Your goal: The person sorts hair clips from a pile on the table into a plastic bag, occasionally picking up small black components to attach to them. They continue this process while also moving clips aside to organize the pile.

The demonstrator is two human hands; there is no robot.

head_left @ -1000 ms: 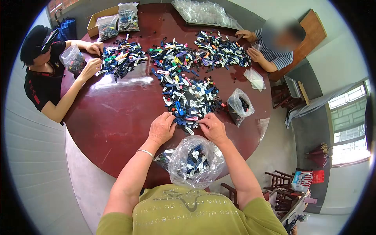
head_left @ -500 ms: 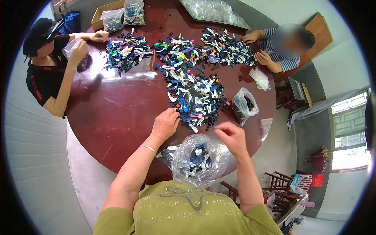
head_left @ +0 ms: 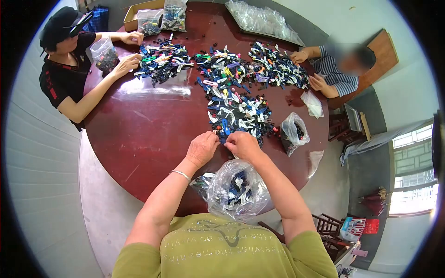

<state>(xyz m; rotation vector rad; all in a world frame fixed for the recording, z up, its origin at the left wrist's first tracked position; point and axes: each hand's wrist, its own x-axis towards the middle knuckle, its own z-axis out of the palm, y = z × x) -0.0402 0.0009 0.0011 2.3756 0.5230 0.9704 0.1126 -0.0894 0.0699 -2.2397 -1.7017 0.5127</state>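
Note:
A pile of snap hair clips (head_left: 234, 111), mostly white and dark blue with a few bright ones, spreads over the round table ahead of me. My left hand (head_left: 202, 149) is at the pile's near edge, thumb and fingers pinched together. Close beside it, my right hand (head_left: 244, 145) reaches in from the right with its fingers closed too. What either hand pinches is too small to make out. Just below my hands, near my body, stands an open clear plastic bag (head_left: 216, 190) with hair clips inside.
At right stands another clear bag (head_left: 296, 132) with dark pieces, near flat clear bags (head_left: 311, 104). Two people sit across the dark red table (head_left: 139, 153), hands at further clips. Filled bags (head_left: 174, 16), a cardboard box (head_left: 132, 17) and a tray of clear packaging (head_left: 264, 21) lie at the back.
My right hand has moved left and forward from above the bag to the pile, beside my left hand. The person at left has lowered a raised hand to the clips.

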